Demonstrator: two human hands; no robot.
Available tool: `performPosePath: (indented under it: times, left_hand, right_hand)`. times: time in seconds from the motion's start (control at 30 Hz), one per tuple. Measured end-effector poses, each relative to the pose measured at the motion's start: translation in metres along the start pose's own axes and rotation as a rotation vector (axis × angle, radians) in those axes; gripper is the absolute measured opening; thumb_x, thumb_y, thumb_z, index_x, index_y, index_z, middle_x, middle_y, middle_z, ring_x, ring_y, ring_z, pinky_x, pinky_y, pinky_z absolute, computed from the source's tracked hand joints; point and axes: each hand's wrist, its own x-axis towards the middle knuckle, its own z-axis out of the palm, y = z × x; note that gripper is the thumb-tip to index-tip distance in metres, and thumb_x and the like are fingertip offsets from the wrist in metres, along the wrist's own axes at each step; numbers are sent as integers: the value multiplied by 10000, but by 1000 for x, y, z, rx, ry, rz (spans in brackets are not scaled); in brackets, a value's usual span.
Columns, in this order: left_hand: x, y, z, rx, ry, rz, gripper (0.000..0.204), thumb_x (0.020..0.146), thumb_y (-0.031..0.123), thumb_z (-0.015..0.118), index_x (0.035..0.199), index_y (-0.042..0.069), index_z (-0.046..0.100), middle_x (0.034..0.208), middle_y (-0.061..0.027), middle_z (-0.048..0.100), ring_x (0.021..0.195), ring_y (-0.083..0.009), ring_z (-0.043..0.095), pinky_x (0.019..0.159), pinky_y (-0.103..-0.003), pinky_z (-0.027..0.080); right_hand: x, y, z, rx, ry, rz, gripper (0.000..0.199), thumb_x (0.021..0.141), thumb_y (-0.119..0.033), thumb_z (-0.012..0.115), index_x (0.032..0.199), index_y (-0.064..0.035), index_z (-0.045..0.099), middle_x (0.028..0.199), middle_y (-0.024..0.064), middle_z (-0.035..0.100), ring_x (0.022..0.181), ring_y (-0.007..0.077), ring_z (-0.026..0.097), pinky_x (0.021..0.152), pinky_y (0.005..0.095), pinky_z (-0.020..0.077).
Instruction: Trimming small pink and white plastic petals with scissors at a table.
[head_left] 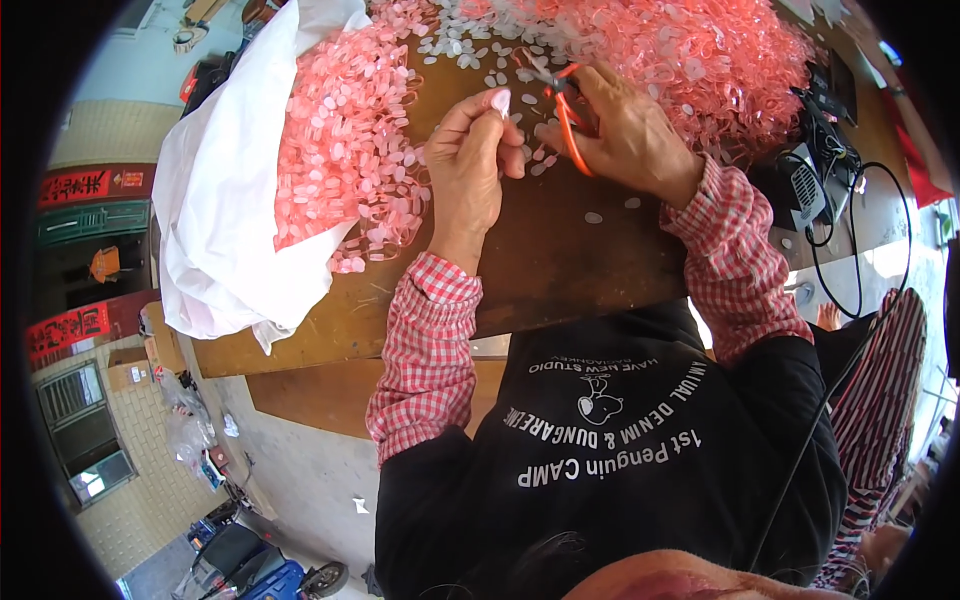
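Left hand pinches a pale pink oval piece — fingers closed. Right hand grips orange cutters over the wooden table — pink pieces heaped around.

Small pale pink oval piece pinched upright, orange-handled cutters tilted just beside it

Sleeves of the checked cotton shirt: red-and-white check.
Small plastic pieces in the translucent heap: pale pink.
Small-handled cutters: orange.
Crumpled plastic sheet: white.
Wooden desk: dark brown.
Apron: black, white print.
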Motion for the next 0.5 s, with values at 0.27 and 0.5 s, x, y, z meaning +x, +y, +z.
performPosePath:
  times: [0.27, 0.5]
  left_hand:
    - [1, 4, 1, -84, 62, -29, 195, 917, 49, 558, 1069, -3, 669, 655, -19, 573, 460, -51, 425, 391, -191, 327]
    - [1, 2, 1, 64, 39, -73, 243, 909, 54, 522, 1104, -18, 649, 666, -10, 556, 492, -32, 415, 400, -164, 287]
  right_hand:
    - [-5, -14, 7, -189, -109, 42, 592, 729, -453, 754, 1073, -27, 528, 973, 121, 573, 842, 307, 638, 650, 436, 509]
    - [-7, -13, 9, -202, -161, 81, 599, 743, -498, 728, 1042, -24, 519, 963, 124, 568, 826, 326, 630, 625, 470, 485]
